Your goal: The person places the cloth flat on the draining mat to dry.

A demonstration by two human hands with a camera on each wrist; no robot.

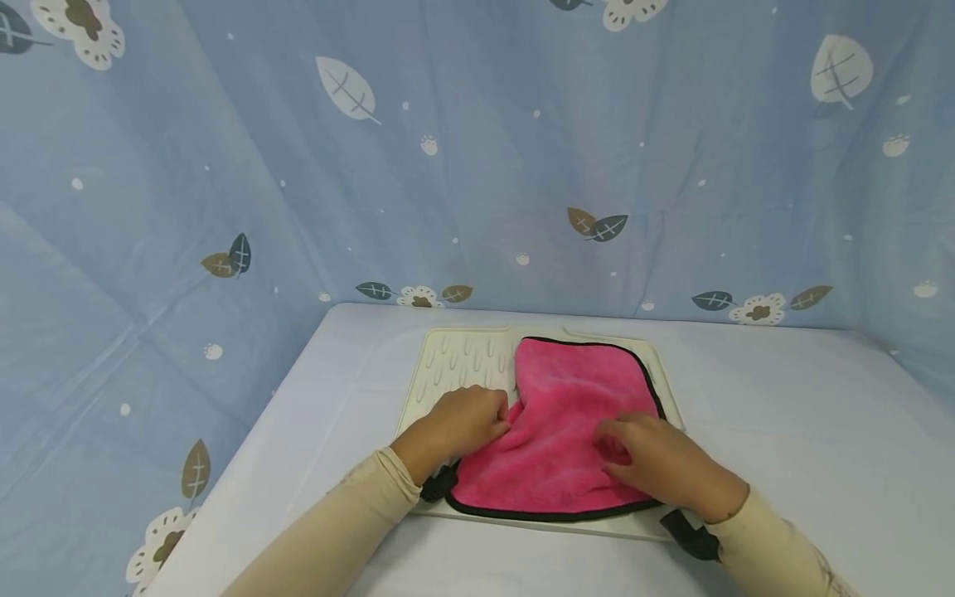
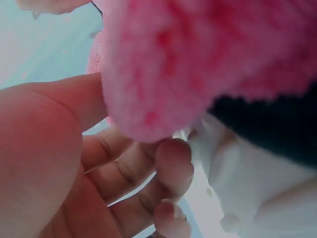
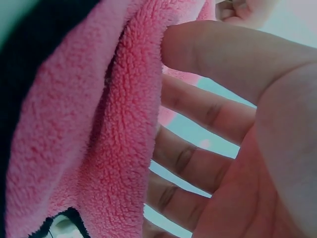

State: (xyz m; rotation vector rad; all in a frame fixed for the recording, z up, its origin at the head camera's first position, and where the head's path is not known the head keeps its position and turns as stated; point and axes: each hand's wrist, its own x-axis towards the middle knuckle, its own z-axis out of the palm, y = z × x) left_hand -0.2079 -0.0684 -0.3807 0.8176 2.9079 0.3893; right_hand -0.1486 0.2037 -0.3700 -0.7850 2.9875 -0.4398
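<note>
Two hands on one pink cloth: the left hand [image 1: 470,419] pinches a fold at its left side, and the right hand [image 1: 656,460] pinches another toward the right, thumb to fingers. The cloth [image 1: 563,414] lies rumpled on a single cream mat [image 1: 457,361], long axis slanting from near left to far right. One white table [image 1: 791,414] below, one blue curtain [image 1: 485,149] behind! Only the head view gives the cloth's whole outline; the wrist views bring up its fluffy pile.
</note>
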